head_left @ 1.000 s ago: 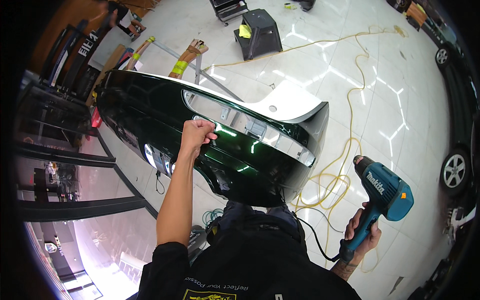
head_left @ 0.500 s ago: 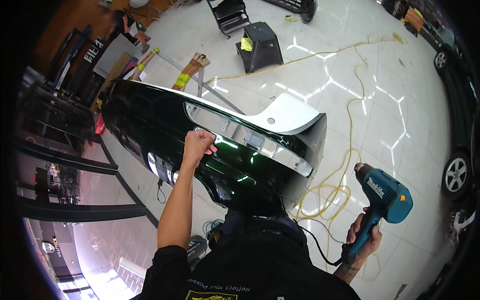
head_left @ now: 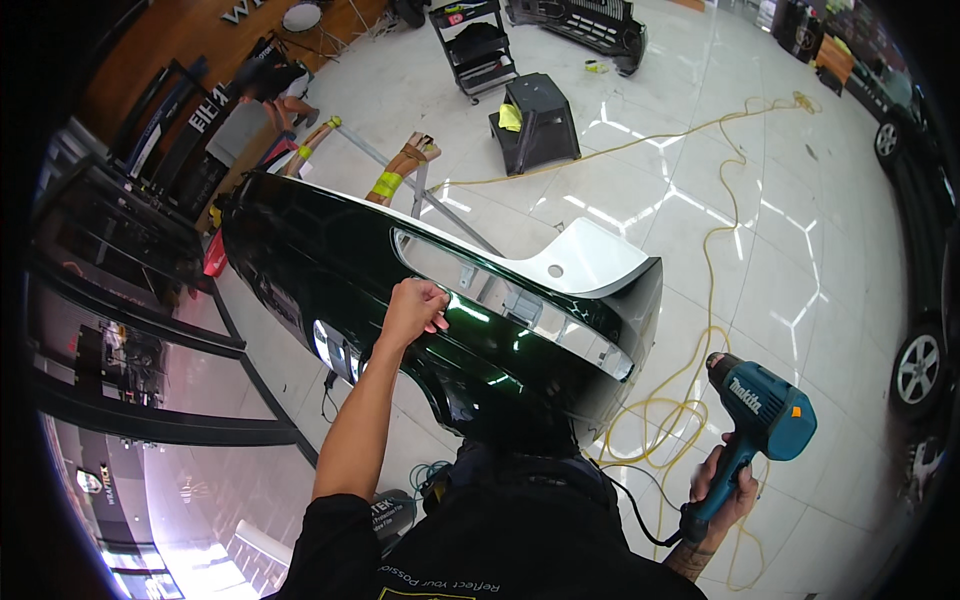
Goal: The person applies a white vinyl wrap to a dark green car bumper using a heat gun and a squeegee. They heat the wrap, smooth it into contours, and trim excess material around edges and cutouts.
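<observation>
Two hands: left hand (head_left: 415, 308) curled on bumper (head_left: 330, 270), right hand (head_left: 722, 492) gripping heat gun (head_left: 762, 412)

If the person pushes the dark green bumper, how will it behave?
The bumper looks like a long thin shell, so it probably flexes. Its glossy surface under the left hand seems slippery. It rests high on a stand, so a hard push might tip it.

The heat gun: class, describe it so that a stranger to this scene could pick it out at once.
Start at the long glossy dark-green car bumper on its stand, then look right and lower, over the white floor. There the right hand grips the heat gun: the only teal, pistol-shaped tool, with a black cord.
</observation>
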`<control>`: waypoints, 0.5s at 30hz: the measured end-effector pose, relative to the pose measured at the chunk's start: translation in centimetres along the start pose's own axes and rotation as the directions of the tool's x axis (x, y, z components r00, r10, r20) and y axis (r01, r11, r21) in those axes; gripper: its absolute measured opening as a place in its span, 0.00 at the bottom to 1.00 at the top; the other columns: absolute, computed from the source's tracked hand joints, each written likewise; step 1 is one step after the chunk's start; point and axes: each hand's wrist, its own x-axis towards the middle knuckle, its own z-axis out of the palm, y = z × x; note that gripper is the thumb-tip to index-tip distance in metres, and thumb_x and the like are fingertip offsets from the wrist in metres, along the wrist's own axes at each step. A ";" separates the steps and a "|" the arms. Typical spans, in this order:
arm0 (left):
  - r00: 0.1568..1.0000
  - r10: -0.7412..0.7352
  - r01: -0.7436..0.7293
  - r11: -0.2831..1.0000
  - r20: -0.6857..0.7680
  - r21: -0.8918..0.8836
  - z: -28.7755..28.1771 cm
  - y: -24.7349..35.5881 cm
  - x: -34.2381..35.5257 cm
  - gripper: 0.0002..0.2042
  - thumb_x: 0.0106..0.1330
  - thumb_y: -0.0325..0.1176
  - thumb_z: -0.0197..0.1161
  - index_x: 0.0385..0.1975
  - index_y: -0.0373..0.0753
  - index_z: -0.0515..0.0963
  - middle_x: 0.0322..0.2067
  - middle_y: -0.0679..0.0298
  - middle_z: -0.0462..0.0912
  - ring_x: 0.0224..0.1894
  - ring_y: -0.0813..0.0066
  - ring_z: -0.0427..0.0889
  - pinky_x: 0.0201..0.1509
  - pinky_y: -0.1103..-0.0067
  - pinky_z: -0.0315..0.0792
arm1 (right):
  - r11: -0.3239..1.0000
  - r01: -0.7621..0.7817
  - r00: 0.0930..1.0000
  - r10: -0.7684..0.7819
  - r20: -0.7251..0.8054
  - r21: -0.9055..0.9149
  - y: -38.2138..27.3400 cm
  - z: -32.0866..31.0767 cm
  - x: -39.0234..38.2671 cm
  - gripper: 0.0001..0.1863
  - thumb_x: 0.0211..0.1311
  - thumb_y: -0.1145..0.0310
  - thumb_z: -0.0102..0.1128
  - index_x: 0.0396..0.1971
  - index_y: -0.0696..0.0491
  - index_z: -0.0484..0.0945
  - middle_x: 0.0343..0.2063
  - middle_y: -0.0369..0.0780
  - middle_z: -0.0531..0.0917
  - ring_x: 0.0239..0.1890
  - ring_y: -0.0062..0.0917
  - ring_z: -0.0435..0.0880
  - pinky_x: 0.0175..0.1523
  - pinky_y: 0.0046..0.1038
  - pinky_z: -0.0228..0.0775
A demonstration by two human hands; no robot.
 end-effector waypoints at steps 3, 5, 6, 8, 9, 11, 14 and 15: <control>0.999 0.037 -0.039 0.994 0.027 0.099 -0.3 0.7 -0.1 0.08 0.63 0.26 0.61 0.27 0.26 0.80 0.18 0.60 0.81 0.19 0.75 0.85 0.18 0.83 0.75 | 1.000 0.002 1.000 -0.003 -0.028 -0.006 0.1 0.3 0.0 0.32 0.63 0.55 0.53 0.56 0.66 0.62 0.20 0.44 0.71 0.11 0.25 0.73 0.13 0.22 0.70; 0.998 0.028 -0.032 0.994 0.048 0.106 -0.4 1.0 -0.1 0.07 0.64 0.25 0.61 0.28 0.27 0.80 0.19 0.62 0.81 0.19 0.76 0.84 0.18 0.84 0.74 | 1.000 0.003 0.999 -0.003 -0.042 -0.004 0.1 0.2 0.0 0.32 0.63 0.55 0.53 0.56 0.66 0.62 0.20 0.44 0.71 0.11 0.25 0.73 0.13 0.22 0.70; 0.998 0.024 -0.030 0.994 0.059 0.110 -0.4 1.1 0.0 0.07 0.64 0.25 0.61 0.29 0.27 0.80 0.20 0.63 0.80 0.19 0.76 0.84 0.18 0.85 0.74 | 1.000 0.003 0.999 -0.003 -0.036 -0.005 0.2 0.1 0.0 0.32 0.63 0.55 0.52 0.56 0.66 0.62 0.20 0.44 0.71 0.11 0.25 0.73 0.13 0.22 0.70; 0.996 -0.068 0.070 0.996 0.051 -0.053 -0.4 0.3 0.2 0.06 0.64 0.25 0.61 0.28 0.28 0.80 0.20 0.63 0.80 0.19 0.76 0.84 0.19 0.85 0.74 | 1.000 0.003 1.000 -0.003 -0.023 -0.008 0.1 0.1 0.0 0.31 0.63 0.55 0.52 0.56 0.66 0.62 0.20 0.44 0.70 0.11 0.25 0.73 0.12 0.22 0.69; 0.992 -0.112 0.119 0.984 0.053 -0.134 -0.3 -0.1 0.3 0.06 0.63 0.26 0.61 0.28 0.29 0.80 0.20 0.63 0.81 0.19 0.76 0.84 0.19 0.85 0.74 | 1.000 0.005 1.000 -0.005 -0.024 -0.008 0.1 0.1 0.0 0.31 0.63 0.56 0.52 0.56 0.66 0.62 0.20 0.44 0.70 0.11 0.25 0.73 0.12 0.22 0.69; 0.995 -0.097 0.101 0.986 0.037 -0.134 -0.1 -0.6 0.5 0.06 0.63 0.26 0.61 0.28 0.29 0.80 0.21 0.63 0.81 0.19 0.76 0.84 0.19 0.85 0.74 | 1.000 0.007 0.999 -0.007 -0.034 -0.011 0.1 0.3 -0.3 0.31 0.63 0.56 0.52 0.56 0.66 0.62 0.20 0.45 0.70 0.11 0.25 0.73 0.12 0.21 0.69; 0.997 -0.073 0.077 0.989 0.037 -0.123 -0.1 -0.9 0.6 0.07 0.61 0.26 0.60 0.26 0.28 0.80 0.19 0.62 0.81 0.19 0.75 0.84 0.19 0.84 0.75 | 1.000 0.008 0.999 -0.009 -0.047 -0.015 0.1 0.0 -0.4 0.32 0.63 0.56 0.52 0.56 0.66 0.61 0.20 0.45 0.70 0.11 0.25 0.72 0.12 0.21 0.69; 0.997 -0.065 0.070 0.991 0.040 -0.117 -0.2 -1.0 0.6 0.08 0.61 0.26 0.60 0.25 0.27 0.80 0.18 0.62 0.81 0.19 0.75 0.84 0.19 0.84 0.75 | 1.000 0.006 0.998 -0.006 -0.063 -0.011 0.2 0.1 -0.5 0.32 0.63 0.56 0.52 0.56 0.66 0.61 0.20 0.45 0.70 0.11 0.25 0.72 0.12 0.21 0.69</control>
